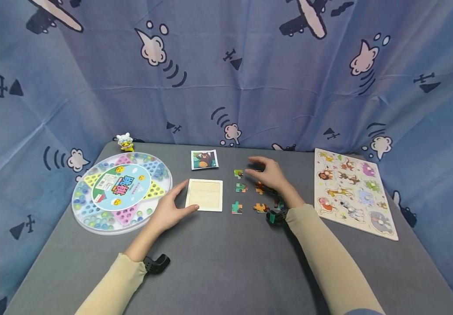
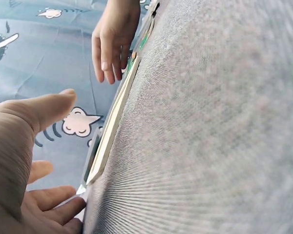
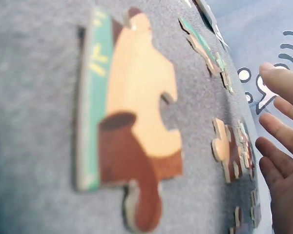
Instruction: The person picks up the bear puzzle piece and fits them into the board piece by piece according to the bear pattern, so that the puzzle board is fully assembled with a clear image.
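A shallow square wooden puzzle tray (image 1: 204,195) lies in the middle of the table with its pale bottom bare. My left hand (image 1: 170,211) is at its left side, thumb and fingers spread and relaxed, fingertips close to the edge. To the tray's right several jigsaw pieces lie apart in rows, among them a green-edged piece (image 1: 237,208) and an orange-brown piece (image 1: 261,208). Above the far pieces hovers my right hand (image 1: 269,175), its fingers loosely bent and holding nothing; it hides some of them. The right wrist view shows a large tan-and-brown piece (image 3: 141,102) up close.
Behind the tray lies a bear picture card (image 1: 204,159). A round marble game board (image 1: 157,214) fills the left side, with a small toy figure (image 1: 125,142) behind it. On the right is an animal puzzle board (image 1: 352,192). A patterned curtain (image 1: 202,100) hangs behind the table.
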The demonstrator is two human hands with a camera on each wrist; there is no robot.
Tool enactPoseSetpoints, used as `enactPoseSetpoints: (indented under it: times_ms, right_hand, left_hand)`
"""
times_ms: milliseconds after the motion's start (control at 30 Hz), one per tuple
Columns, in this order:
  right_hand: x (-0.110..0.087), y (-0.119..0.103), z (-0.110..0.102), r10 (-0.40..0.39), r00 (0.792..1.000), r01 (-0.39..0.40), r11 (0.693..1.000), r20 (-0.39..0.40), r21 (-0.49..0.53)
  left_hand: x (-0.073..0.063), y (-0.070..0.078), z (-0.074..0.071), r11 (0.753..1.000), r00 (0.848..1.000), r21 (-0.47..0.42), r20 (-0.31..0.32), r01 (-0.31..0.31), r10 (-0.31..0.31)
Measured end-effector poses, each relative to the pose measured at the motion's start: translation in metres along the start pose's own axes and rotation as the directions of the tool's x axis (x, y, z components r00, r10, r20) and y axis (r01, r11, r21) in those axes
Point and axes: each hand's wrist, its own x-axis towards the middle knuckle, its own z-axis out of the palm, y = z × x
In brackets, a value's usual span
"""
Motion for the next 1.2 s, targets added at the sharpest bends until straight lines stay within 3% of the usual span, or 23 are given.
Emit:
enactPoseSetpoints:
  times_ms: [200,367,500,1200]
  right_hand:
    - [0.009,0.000,0.005,-0.011,0.999,0.013,0.999,0.051,-0.032]
    - [0.013,0.002,0.006,-0.037,0.988,0.048,0.996,0.147,-0.069]
    - [0.012,0.002,0.005,-0.048,0.981,0.067,0.993,0.188,-0.099]
    - [0.014,0.006,0.011,-0.083,0.986,0.110,0.977,0.145,-0.183]
  left_hand:
    - [0.001,-0.005,-0.001,0.995,0.997,0.102,0.082,-0.019,0.010]
    - [0.001,-0.006,-0.001,0.970,0.984,0.235,0.174,-0.067,0.026]
    - [0.000,-0.006,0.000,0.957,0.979,0.273,0.201,-0.099,0.044]
    - [0.004,-0.008,0.005,0.939,0.977,0.305,0.186,-0.161,0.108]
